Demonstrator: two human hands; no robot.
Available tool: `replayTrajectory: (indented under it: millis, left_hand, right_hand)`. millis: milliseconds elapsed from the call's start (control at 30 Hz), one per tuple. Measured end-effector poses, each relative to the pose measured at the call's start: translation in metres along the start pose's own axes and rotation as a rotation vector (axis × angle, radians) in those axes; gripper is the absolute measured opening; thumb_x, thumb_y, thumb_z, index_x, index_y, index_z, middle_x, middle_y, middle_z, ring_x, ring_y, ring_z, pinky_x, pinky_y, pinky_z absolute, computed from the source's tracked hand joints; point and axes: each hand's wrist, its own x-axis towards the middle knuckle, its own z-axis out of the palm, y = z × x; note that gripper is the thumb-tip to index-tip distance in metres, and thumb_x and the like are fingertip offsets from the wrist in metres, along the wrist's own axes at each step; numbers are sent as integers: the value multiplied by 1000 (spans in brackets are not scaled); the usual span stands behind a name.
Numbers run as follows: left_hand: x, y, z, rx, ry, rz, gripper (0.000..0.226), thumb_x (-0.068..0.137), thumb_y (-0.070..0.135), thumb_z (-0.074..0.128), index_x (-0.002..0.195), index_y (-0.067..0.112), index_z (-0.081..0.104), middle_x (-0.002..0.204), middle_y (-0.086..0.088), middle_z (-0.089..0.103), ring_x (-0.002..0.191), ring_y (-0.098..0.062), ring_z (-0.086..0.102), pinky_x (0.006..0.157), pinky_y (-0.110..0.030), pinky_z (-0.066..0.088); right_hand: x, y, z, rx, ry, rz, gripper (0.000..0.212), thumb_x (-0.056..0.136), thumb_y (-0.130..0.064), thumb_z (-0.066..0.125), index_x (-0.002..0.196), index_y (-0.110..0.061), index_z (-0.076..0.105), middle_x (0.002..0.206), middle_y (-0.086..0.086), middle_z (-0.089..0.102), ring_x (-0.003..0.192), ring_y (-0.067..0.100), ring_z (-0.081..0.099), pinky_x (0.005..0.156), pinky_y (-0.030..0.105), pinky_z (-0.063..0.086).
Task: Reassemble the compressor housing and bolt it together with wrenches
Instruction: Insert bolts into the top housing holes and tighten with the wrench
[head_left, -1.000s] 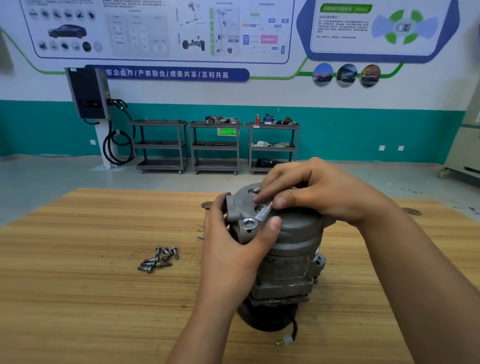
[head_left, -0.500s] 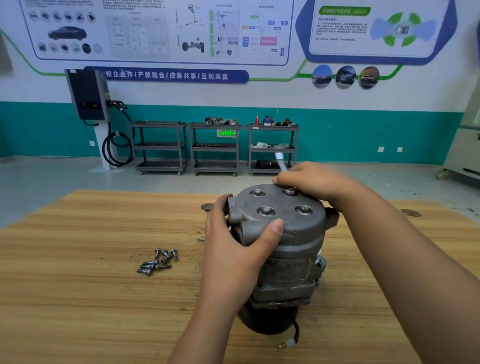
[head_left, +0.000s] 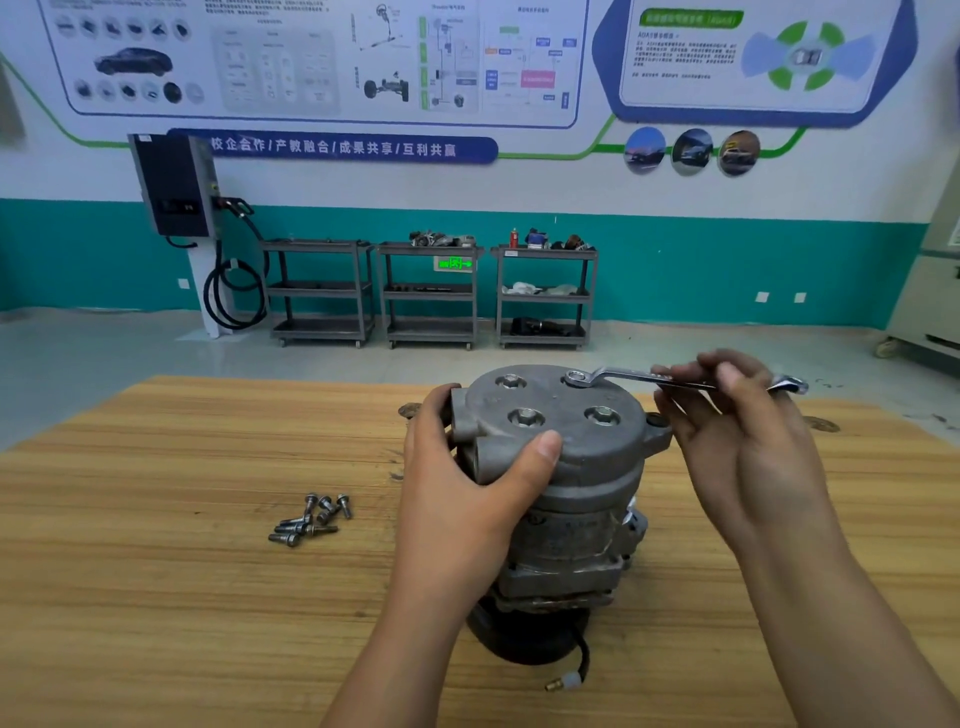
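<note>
Right hand (head_left: 743, 431) pinches shaft of slim silver offset ring wrench (head_left: 675, 378) between thumb and fingers; ring end sits over far-right bolt on top cover. Left hand (head_left: 462, 488) wraps side of grey cast-metal cylindrical compressor housing (head_left: 576, 467), thumb (head_left: 540, 449) pressed on cover edge. Housing stands upright on light wooden slatted table (head_left: 182, 597), black pulley end down, black wire with small white connector (head_left: 566, 680) trailing at its base. Three other bolt heads visible on cover. Loose pile of short silver flanged bolts (head_left: 311, 519) lies on table left of housing, apart from it
</note>
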Motion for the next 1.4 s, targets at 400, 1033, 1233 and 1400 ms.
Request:
replayTrajectory:
  millis: [400,1033,1233,1400]
  left_hand:
    - [7,2,-2,-71,-41,-52,66,41,68,63,103,52,45,105,23,59,85,14,60,67,-11,49]
    - [6,2,-8,-17,-109,-8,66,43,72,65,102,58,39,119,17,55,99,3,59,75,-17,48]
    - [3,-2,-13,87,-118,64,88,50,83,63,126,55,28,126,23,46,108,6,50,76,-11,40]
    - [-3,-20,-39,278,-274,122,121,39,95,51,145,47,16,132,33,39,110,25,40,80,-3,37]
  right_hand:
    - [-42,8,15,-244,21,-343,25,87,-53,49,93,-34,64,104,0,69,103,25,63,95,37,48]
    - [-28,-40,0,-210,87,-479,8,94,-23,48,93,-19,54,94,1,71,88,25,71,85,35,54]
    - [-65,0,-61,-1114,-121,55,38,92,0,51,87,-35,64,111,-9,67,105,10,63,93,30,48]
    - [-83,11,-84,-1431,-532,342,38,85,5,53,92,-29,68,117,-18,59,115,1,53,91,4,34]
